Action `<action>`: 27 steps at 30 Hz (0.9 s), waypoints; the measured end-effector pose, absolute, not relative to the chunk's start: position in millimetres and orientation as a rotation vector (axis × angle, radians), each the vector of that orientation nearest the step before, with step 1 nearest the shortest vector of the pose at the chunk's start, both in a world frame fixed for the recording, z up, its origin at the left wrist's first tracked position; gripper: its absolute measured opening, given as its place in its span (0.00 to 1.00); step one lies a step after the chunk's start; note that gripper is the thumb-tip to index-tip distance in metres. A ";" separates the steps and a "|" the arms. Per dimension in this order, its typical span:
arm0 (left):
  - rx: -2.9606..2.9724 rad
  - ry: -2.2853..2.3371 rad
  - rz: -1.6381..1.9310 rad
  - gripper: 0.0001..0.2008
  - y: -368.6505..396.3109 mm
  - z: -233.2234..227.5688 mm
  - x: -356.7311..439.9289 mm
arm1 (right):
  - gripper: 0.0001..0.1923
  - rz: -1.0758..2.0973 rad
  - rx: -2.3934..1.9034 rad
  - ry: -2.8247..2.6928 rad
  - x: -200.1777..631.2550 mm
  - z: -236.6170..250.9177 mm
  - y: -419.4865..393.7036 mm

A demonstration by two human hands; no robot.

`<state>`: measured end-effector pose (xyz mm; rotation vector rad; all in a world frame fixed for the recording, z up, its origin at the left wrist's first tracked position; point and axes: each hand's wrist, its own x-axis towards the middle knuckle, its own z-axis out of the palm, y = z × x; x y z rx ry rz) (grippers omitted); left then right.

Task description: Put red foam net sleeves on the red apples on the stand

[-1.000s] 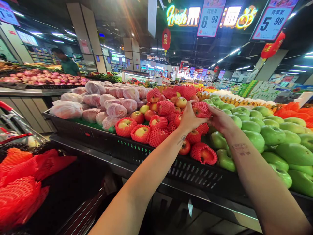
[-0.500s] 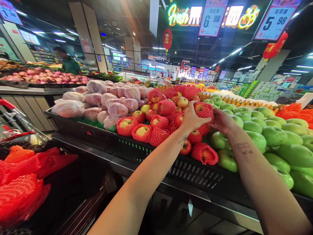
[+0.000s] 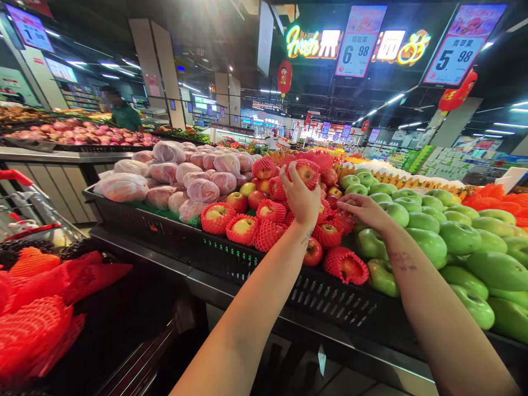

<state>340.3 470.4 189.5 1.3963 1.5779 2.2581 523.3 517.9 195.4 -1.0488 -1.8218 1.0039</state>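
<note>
Near left, red nets (image 3: 33,324) lay heaped, cut off by the frame edge. Black crate (image 3: 256,264) held the fruit. Left hand (image 3: 300,195) gripped a netted apple (image 3: 307,173), raised over the red pile mid-display; its fingertips hidden behind the fruit. Right hand (image 3: 365,210) was open, palm down, just over netted apples beside green apples (image 3: 429,231). Far bagged fruit (image 3: 198,176) was blurry through plastic.

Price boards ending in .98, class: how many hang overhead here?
2. The 6.98 board hangs top centre, beyond the netted apple that the left hand holds; the 5.98 board hangs top right, over the green apples. More may be hidden.
</note>
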 end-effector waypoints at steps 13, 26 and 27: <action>1.561 1.822 1.871 0.32 483.5 183.2 343.6 | 0.25 0.931 -0.994 -1.870 523.4 195.9 520.4; 2.673 1.358 1.472 0.09 378.5 216.7 350.6 | 0.25 0.698 -1.017 -1.967 524.2 206.2 513.2; 2.741 1.266 1.396 0.10 360.4 206.5 344.1 | 0.26 0.706 -1.009 -1.980 523.5 205.8 513.3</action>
